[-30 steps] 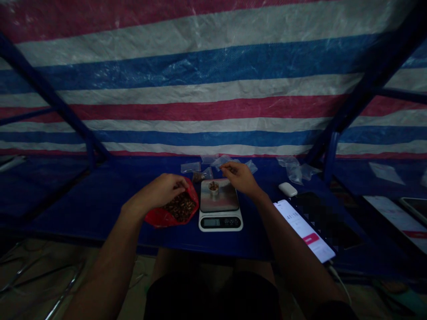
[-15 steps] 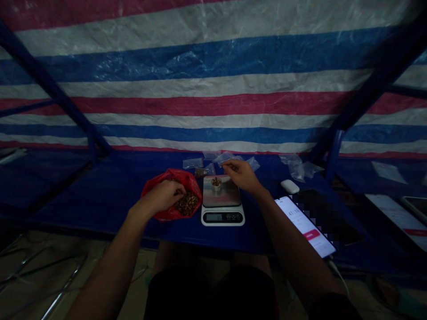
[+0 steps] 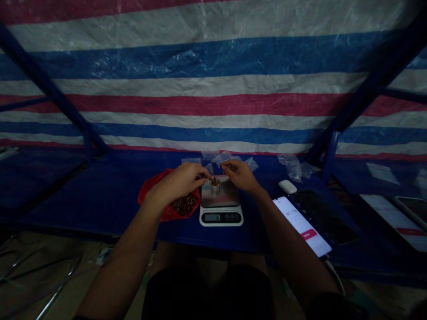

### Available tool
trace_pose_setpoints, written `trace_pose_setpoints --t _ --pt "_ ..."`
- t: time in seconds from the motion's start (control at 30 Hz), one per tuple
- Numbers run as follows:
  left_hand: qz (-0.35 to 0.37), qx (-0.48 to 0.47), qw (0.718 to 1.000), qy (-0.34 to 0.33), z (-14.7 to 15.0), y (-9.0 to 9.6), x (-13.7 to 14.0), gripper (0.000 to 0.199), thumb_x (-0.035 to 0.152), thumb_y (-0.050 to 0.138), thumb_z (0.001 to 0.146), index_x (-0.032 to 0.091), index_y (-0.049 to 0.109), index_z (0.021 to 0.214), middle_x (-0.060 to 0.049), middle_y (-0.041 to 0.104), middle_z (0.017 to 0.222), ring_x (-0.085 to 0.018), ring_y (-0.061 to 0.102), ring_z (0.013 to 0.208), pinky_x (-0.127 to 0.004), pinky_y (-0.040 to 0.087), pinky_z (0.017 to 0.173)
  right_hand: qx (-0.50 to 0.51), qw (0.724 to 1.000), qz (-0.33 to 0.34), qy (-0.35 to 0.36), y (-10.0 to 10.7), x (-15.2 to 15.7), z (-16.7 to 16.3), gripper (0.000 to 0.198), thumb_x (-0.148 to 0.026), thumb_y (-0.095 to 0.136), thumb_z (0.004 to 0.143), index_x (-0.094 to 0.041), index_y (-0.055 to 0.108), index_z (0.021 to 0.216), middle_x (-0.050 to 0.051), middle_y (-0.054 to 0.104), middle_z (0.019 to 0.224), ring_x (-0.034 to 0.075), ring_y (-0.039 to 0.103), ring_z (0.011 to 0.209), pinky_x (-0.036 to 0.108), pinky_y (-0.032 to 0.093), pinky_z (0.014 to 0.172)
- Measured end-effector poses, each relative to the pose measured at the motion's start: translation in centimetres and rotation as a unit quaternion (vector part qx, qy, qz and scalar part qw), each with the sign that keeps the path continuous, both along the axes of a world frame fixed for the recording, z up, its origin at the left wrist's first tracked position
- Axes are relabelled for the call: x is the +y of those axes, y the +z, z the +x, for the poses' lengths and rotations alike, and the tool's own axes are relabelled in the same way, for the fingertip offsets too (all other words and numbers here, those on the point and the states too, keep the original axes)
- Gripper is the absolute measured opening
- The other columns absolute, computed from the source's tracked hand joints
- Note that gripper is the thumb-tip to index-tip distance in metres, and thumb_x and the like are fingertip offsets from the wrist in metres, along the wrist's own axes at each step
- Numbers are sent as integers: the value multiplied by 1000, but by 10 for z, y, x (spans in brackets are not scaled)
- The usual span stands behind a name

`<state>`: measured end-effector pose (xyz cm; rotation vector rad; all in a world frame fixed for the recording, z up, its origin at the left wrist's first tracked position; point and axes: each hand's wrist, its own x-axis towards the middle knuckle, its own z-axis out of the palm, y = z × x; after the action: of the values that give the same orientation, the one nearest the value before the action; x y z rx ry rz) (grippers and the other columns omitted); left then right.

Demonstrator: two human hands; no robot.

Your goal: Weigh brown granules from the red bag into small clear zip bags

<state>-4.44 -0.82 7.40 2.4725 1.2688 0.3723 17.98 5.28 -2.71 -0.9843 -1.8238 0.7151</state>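
A white digital kitchen scale (image 3: 221, 217) stands on the blue table. On its metal plate sits a small clear cup (image 3: 215, 188), heaped with brown seed-like pieces (image 3: 215, 181). My left hand (image 3: 191, 177) is closed, fingertips pinched together at the left of the cup's rim; whatever lies between them is too small to make out. My right hand (image 3: 239, 173) hovers by the plate's far right corner, fingers curled and pinched, their contents hidden. Beneath my left forearm lies an open red bag (image 3: 146, 189) with more brown pieces (image 3: 185, 204).
Clear plastic bags (image 3: 227, 156) lie behind the scale, with more (image 3: 295, 166) farther right. A white earbud case (image 3: 287, 186) and a lit phone (image 3: 296, 222) with a cable lie beside my right forearm. Blue metal posts (image 3: 328, 146) and a striped tarp (image 3: 200, 104) stand behind.
My left hand has moved from the red bag rightwards to the cup on the scale. My right hand has stayed over the plate's far corner. The whole view has shifted slightly.
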Motion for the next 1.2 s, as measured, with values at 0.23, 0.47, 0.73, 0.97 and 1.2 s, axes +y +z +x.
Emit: trace_pose_setpoints --t 0.23,0.47,0.73,0.97,1.2 --pt "40 18 998 -44 23 -9 19 22 13 58 94 18 79 102 -7 78 103 -18 70 93 -30 50 84 26 1000 -3 4 -1 3 1 17 -19 61 91 -18 77 96 6 79 91 20 72 81 32 55 74" --pt "43 19 996 -71 23 -20 22 25 11 58 94 20 79 100 -5 78 98 -19 71 91 -29 50 82 20 1000 2 12 1 3 0 17 -17 61 92 -17 77 98 7 79 97 20 73 86 32 55 78" --pt "19 -22 998 -49 23 -18 18 23 14 59 95 20 76 109 -7 77 110 -20 71 99 -33 53 91 32 999 -13 19 -2 5 0 15 -17 62 93 -18 76 96 5 78 95 19 72 84 31 53 76" --pt "19 -78 995 -55 19 -18 14 25 15 52 99 22 74 109 -5 75 114 -19 68 107 -35 51 98 41 998 -29 45 4 4 4 15 -18 61 92 -19 76 95 6 78 96 19 70 86 33 53 79" --pt "20 -106 993 -39 2 -27 12 25 21 50 100 23 73 111 -5 74 116 -19 67 110 -36 51 98 -31 980 -94 174 14 -5 18 10 -20 65 89 -19 75 94 4 75 89 17 68 80 31 52 75"
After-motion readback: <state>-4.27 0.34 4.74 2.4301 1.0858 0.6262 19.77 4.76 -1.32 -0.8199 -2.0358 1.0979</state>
